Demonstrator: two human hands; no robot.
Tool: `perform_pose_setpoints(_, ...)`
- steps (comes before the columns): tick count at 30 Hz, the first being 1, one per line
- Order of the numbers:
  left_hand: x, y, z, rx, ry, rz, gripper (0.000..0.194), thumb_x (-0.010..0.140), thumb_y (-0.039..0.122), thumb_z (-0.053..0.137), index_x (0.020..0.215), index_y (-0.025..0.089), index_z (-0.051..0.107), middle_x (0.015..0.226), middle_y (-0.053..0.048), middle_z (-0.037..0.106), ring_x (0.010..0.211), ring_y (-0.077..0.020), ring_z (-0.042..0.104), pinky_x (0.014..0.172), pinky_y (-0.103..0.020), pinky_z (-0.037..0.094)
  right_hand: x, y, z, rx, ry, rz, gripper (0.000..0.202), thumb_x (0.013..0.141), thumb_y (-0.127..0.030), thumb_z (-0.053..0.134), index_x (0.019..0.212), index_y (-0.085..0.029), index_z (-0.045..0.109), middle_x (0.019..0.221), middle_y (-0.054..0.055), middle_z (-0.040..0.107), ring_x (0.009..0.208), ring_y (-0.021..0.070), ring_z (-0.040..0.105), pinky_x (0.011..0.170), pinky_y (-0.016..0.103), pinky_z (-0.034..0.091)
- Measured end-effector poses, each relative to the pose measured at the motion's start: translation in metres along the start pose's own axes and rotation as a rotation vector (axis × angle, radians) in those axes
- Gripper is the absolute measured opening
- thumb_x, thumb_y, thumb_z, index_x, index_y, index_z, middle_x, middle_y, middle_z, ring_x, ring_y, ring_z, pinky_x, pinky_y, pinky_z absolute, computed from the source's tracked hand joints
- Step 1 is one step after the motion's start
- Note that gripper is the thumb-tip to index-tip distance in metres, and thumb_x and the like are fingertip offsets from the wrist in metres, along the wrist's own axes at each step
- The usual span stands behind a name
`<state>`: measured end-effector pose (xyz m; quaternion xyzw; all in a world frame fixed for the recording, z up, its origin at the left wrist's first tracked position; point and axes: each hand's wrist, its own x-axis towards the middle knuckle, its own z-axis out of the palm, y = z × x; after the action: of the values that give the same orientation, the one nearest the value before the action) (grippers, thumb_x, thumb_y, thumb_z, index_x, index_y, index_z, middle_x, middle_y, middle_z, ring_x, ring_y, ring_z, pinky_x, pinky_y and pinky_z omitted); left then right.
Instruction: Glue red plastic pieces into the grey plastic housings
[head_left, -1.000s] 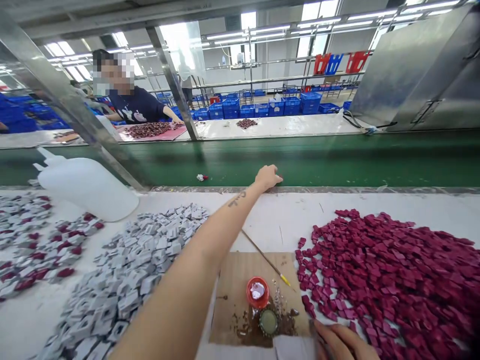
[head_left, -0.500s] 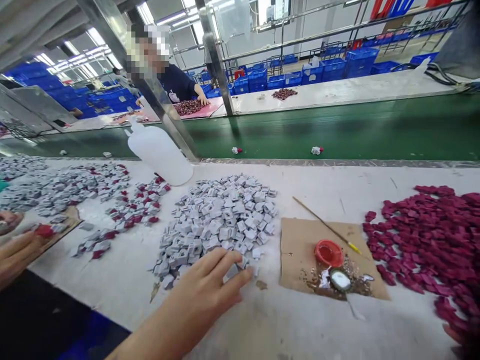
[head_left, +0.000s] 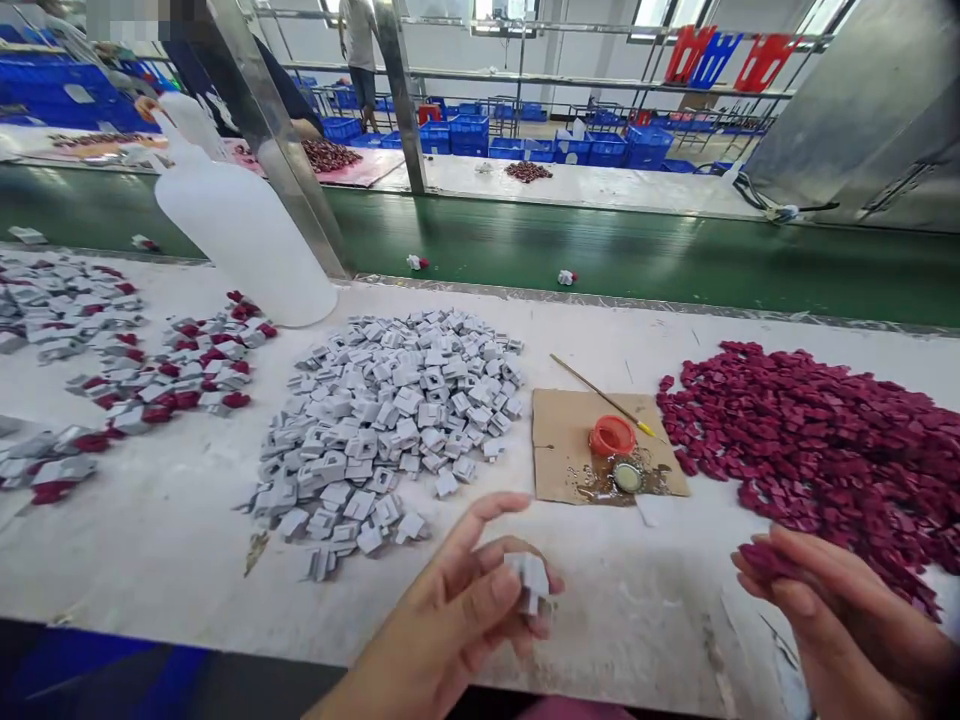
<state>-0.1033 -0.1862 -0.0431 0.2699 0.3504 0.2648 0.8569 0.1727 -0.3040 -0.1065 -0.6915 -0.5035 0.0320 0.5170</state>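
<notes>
"What's happening over the bench's [head_left: 180, 570] near edge?"

"Short of the gray pile [head_left: 397, 420], the left hand [head_left: 472, 600] is grasping a notched gray block [head_left: 531, 578]; the right hand [head_left: 847, 620] is pinching a maroon piece [head_left: 766, 562]."

"Apart?"

"Yes: the piece is lying well right of the block, pointing roughly sideways. The left hand is no longer reaching into the pile."

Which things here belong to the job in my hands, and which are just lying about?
Job, likely:
gray piece in left hand
maroon piece in right hand
gray pile
maroon pile
perhaps brush, red pot

Apparently lying about:
white bottle
blue crates
</notes>
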Motion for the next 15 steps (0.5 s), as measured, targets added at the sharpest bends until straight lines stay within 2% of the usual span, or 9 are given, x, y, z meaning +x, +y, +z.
perform_pose_setpoints(4, 0.001, -0.012, 0.014, -0.112, 0.097, -0.061, 0.034, 0.073, 0.042, 0.079, 0.092, 0.015, 0.069, 0.078, 0.000, 0.065, 0.069, -0.0083, 0.064, 0.064, -0.015, 0.050, 0.015, -0.038, 0.012, -0.020, -0.037, -0.058, 0.017, 0.085, -0.027, 0.066, 0.102, -0.027, 0.069, 0.100, 0.001, 0.069, 0.082, 0.0164, 0.067, 0.072, 0.025, 0.058)
perform_pose_setpoints(7, 0.004, -0.017, 0.019, -0.166, 0.111, -0.090, 0.034, 0.070, 0.043, 0.080, 0.091, 0.019, 0.068, 0.065, 0.005, 0.062, 0.058, -0.0068, 0.064, 0.055, -0.013, 0.048, 0.028, -0.055, 0.022, -0.068, -0.103, -0.186, 0.013, 0.088, -0.020, 0.063, 0.097, -0.028, 0.069, 0.101, -0.002, 0.068, 0.089, 0.0133, 0.064, 0.083, 0.023, 0.054)
perform_pose_setpoints(11, 0.006, -0.020, 0.021, -0.268, 0.128, -0.167, 0.031, 0.067, 0.039, 0.083, 0.087, 0.020, 0.070, 0.063, 0.007, 0.065, 0.040, -0.0015, 0.056, 0.041, -0.010, 0.041, 0.043, -0.049, 0.031, -0.211, -0.162, -0.270, 0.016, 0.091, -0.021, 0.061, 0.105, -0.025, 0.066, 0.103, -0.002, 0.067, 0.095, 0.0104, 0.062, 0.090, 0.019, 0.048)
perform_pose_setpoints(15, 0.007, -0.025, 0.018, -0.322, 0.094, -0.205, 0.036, 0.070, 0.040, 0.080, 0.097, 0.017, 0.072, 0.059, 0.003, 0.065, 0.055, -0.0059, 0.065, 0.056, -0.010, 0.048, 0.053, -0.039, 0.035, -0.280, -0.226, -0.384, 0.012, 0.093, -0.020, 0.058, 0.103, -0.021, 0.065, 0.101, 0.001, 0.067, 0.097, 0.0111, 0.061, 0.093, 0.021, 0.045)
